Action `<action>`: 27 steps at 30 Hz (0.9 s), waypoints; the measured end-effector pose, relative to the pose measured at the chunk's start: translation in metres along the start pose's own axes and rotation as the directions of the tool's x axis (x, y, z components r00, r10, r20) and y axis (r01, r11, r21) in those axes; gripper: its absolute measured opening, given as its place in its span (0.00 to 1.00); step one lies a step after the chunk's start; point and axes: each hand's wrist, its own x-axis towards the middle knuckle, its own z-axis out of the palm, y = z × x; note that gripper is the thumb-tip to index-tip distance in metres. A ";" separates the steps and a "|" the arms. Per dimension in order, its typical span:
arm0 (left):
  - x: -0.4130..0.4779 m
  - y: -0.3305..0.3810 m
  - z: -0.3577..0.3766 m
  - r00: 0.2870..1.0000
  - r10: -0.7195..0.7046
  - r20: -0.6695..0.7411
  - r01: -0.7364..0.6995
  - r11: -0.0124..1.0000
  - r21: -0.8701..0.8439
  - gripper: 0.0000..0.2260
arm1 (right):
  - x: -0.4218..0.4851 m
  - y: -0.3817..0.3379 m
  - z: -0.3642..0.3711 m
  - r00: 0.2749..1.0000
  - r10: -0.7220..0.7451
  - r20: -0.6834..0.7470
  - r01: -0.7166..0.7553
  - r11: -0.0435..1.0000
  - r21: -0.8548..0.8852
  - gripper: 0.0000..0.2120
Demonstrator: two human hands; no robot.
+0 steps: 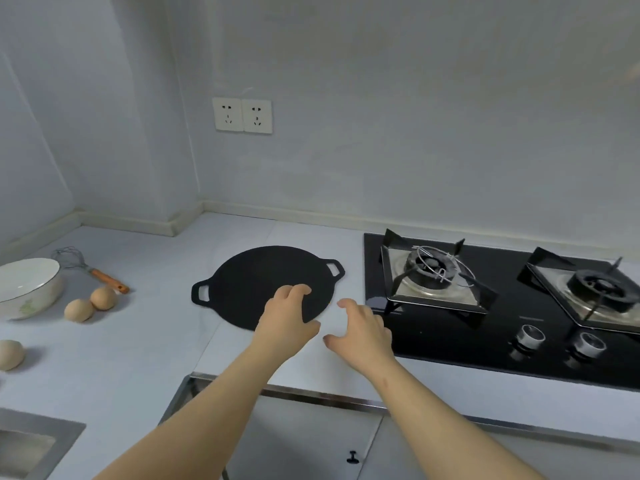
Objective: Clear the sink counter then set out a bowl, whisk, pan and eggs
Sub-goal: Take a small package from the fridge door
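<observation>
1. Your pale grey bench [156, 341] runs along the wall and carries everything here; the steel edge of a sink [65, 434] shows at its near left corner.
2. The black glass gas hob [450, 344] with two burners is set into the bench on your right.
3. The black round flat pan [256, 282] with two loop handles lies flat on the bench, just left of the hob and well apart from the other things.
4. The white ceramic bowl [52, 289] stands upright at the far left of the bench.
5. Your left hand [287, 317] lies over the pan's near right rim with its fingers bent down onto the dark surface; you cannot tell whether it grasps the rim or only touches it.
6. Your right hand [362, 332] is released, fingers spread and holding nothing, over the bare bench between the pan and the hob.
7. The wire whisk with an orange wooden handle [90, 270] lies on the bench just behind the bowl.
8. Two brown eggs [103, 297] sit side by side near the bowl's right side, and a third egg [10, 355] lies alone nearer you at the left edge.
</observation>
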 end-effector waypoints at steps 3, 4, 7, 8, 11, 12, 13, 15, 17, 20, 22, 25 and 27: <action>0.010 0.045 0.021 0.995 0.087 0.040 -0.087 0.996 -0.001 0.27 | -0.003 0.037 -0.034 0.995 0.057 -0.087 -0.056 0.998 0.013 0.31; 0.013 0.062 0.031 0.991 0.122 0.058 -0.122 0.993 -0.006 0.27 | -0.007 0.053 -0.047 0.990 0.083 -0.115 -0.082 0.996 0.018 0.31; 0.016 0.123 0.066 0.966 0.238 0.103 -0.236 0.971 -0.031 0.26 | -0.023 0.108 -0.088 0.965 0.165 -0.204 -0.166 0.986 0.014 0.29; 0.016 0.143 0.079 0.952 0.282 0.118 -0.278 0.959 -0.050 0.26 | -0.030 0.126 -0.100 0.952 0.193 -0.237 -0.197 0.980 0.006 0.29; 0.005 0.218 0.129 0.883 0.428 0.193 -0.411 0.903 -0.123 0.26 | -0.063 0.195 -0.145 0.891 0.318 -0.323 -0.328 0.944 0.024 0.30; 0.003 0.230 0.137 0.868 0.449 0.210 -0.429 0.893 -0.135 0.26 | -0.069 0.206 -0.153 0.879 0.340 -0.335 -0.352 0.936 0.027 0.30; -0.003 0.253 0.153 0.840 0.490 0.233 -0.467 0.871 -0.151 0.26 | -0.082 0.227 -0.166 0.848 0.387 -0.363 -0.399 0.916 0.043 0.30; -0.014 0.294 0.184 0.776 0.557 0.295 -0.526 0.830 -0.186 0.26 | -0.110 0.263 -0.191 0.779 0.463 -0.423 -0.479 0.875 0.076 0.30; -0.029 0.336 0.210 0.691 0.633 0.349 -0.586 0.773 -0.241 0.26 | -0.139 0.297 -0.213 0.697 0.542 -0.470 -0.561 0.820 0.113 0.30; -0.055 0.395 0.245 0.548 0.729 0.410 -0.665 0.677 -0.315 0.27 | -0.184 0.339 -0.239 0.568 0.637 -0.521 -0.646 0.737 0.197 0.29; -0.071 0.427 0.263 0.470 0.769 0.434 -0.687 0.627 -0.367 0.27 | -0.211 0.359 -0.252 0.488 0.681 -0.546 -0.690 0.684 0.237 0.29; -0.096 0.472 0.294 0.319 0.828 0.460 -0.722 0.527 -0.449 0.26 | -0.252 0.386 -0.267 0.333 0.751 -0.569 -0.766 0.568 0.301 0.29; -0.112 0.501 0.313 0.224 0.852 0.473 -0.728 0.469 -0.500 0.26 | -0.277 0.403 -0.278 0.221 0.778 -0.588 -0.807 0.484 0.338 0.29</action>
